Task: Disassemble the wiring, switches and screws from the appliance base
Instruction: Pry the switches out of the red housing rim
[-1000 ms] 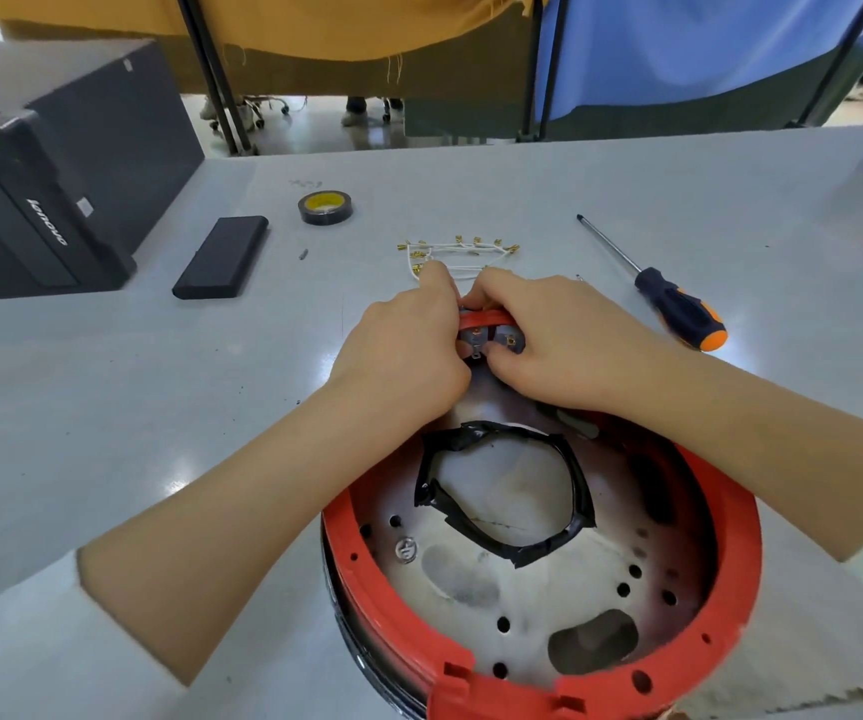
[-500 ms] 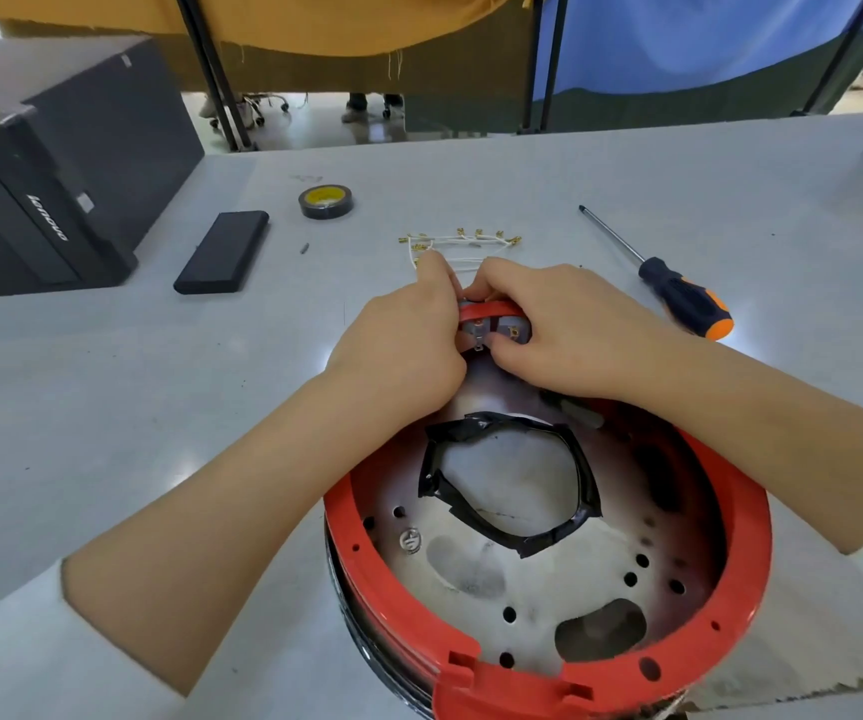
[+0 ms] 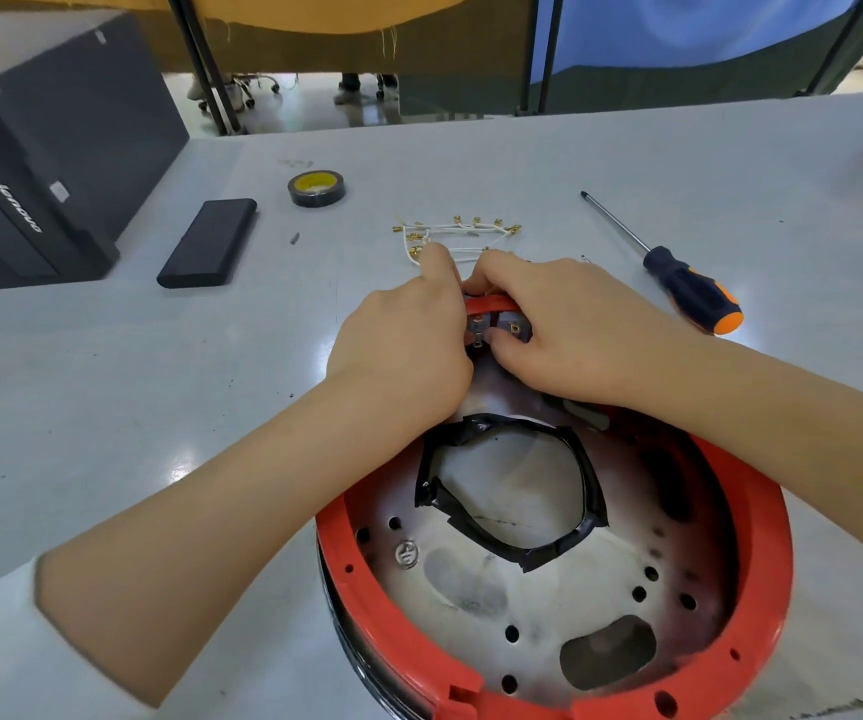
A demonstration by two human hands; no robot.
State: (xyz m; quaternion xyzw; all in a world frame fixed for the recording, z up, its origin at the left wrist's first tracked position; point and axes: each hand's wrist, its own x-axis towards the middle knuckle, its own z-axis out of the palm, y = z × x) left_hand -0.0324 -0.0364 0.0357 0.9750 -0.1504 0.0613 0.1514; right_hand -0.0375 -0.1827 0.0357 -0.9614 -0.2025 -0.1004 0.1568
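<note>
Both hands are working at the far rim of the red appliance base (image 3: pixel 762 537), where a small switch (image 3: pixel 497 324) with brass terminals is sitting just under the rim, between the two sets of fingertips. The left hand (image 3: pixel 408 345) is pinching it from its own side, fingers curled; the right hand (image 3: pixel 569 330) is gripping from the other, thumb pressing beneath. Neither is nearer. The switch's long axis is running across, hand to hand. Beyond the fingers, the removed white wires (image 3: pixel 458 236) are lying; further right, the screwdriver (image 3: pixel 679 283). The rim itself is probably blocking the pull.
</note>
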